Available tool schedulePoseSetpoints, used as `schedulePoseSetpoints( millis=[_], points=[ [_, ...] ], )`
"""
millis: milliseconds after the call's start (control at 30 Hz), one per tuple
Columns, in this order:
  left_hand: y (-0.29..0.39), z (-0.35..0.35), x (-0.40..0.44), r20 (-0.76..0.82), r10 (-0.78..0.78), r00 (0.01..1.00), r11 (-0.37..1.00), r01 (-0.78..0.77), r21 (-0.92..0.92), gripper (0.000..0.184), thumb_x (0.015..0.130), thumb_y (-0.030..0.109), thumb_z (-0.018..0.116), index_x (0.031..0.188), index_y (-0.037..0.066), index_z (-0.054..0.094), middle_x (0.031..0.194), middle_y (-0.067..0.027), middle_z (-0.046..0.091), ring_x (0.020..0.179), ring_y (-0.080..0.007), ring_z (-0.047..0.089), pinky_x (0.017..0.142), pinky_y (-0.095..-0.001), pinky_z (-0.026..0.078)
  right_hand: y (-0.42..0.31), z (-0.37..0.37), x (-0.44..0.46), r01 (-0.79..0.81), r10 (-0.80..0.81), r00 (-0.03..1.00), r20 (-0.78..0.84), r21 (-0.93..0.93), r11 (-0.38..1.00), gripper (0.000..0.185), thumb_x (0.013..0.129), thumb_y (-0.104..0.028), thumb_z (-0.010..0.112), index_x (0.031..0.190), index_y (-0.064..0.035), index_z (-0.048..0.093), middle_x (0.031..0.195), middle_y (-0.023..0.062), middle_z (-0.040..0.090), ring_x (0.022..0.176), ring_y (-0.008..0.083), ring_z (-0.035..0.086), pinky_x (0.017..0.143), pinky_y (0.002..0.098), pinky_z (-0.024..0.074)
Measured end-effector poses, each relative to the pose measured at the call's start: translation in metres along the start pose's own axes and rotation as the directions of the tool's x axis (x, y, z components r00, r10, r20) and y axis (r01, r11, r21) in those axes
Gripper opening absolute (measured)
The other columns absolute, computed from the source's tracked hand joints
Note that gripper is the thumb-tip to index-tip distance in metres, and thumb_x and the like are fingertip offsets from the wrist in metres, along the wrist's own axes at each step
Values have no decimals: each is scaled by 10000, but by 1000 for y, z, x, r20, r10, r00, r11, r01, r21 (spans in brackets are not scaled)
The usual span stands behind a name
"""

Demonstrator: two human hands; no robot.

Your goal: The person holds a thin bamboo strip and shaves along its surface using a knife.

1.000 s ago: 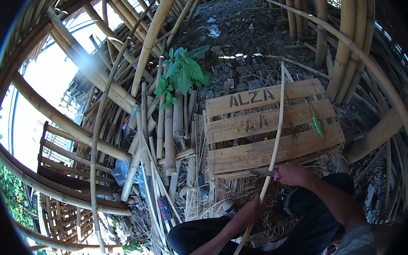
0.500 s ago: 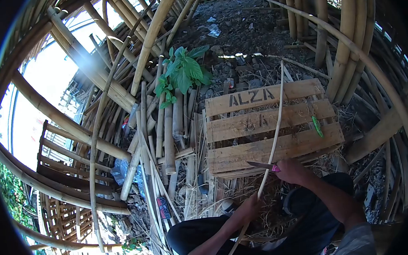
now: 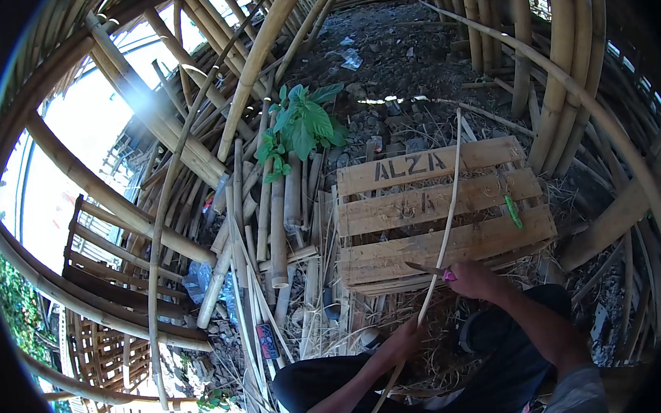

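Note:
A long, thin bamboo strip [image 3: 450,204] runs upward from between my legs, over the front edge of a wooden crate [image 3: 393,262]. My left hand [image 3: 405,340] is closed around the strip's lower part. In my right hand [image 3: 472,280] is a knife [image 3: 425,268] with a pink handle, its blade pointing left and crossing the strip near the crate's front edge. Whether the edge cuts into the strip I cannot tell. A green object, perhaps a chili or a small knife handle [image 3: 512,212], lies on the right side of the crate's slats.
Bamboo poles [image 3: 278,232] lie piled on the left beside a leafy green plant [image 3: 301,126]. Several pale strips [image 3: 250,308] and a dark red-and-blue phone-like object [image 3: 266,341] lie near my left knee. Upright bamboo poles [image 3: 563,75] stand at the right.
The whole view has shifted slightly. Both hands, the knife and the strip keep nearly the same places relative to one another.

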State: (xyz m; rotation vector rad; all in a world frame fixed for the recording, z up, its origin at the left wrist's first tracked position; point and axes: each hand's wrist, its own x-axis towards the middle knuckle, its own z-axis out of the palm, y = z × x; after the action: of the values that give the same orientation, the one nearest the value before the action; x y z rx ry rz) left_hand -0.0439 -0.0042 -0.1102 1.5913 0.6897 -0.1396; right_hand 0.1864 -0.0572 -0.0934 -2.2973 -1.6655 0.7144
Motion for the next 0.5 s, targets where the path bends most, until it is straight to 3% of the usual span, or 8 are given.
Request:
schedulePoseSetpoints(
  millis=[133,267,500],
  points=[
    [-5,1,1,3,24,1000,1000,-24,4,273,932,257,432,1065,21,465,734,23,445,640,-72,414,547,-248,365,-5,5,-1,51,-54,990,131,28,998,266,786,-232,536,778,21,619,728,247,615,738,392,622,707,469,490],
    [4,-1,-2,-6,18,1000,1000,-18,-8,292,933,257,429,1090,13,461,741,18,454,643,-77,418,554,-248,366,-11,-3,-1,36,-32,990,140,-22,999,269,783,-226,534,785,28,622,739,248,617,750,394,622,717,471,490],
    [-6,0,3,4,39,999,997,-39,71,334,940,245,429,1155,-10,447,849,-40,529,785,-109,469,706,-279,414,-10,-4,-2,30,-27,989,145,-16,999,302,797,-247,527,789,36,630,739,253,616,748,390,623,730,465,490]
  ],
)
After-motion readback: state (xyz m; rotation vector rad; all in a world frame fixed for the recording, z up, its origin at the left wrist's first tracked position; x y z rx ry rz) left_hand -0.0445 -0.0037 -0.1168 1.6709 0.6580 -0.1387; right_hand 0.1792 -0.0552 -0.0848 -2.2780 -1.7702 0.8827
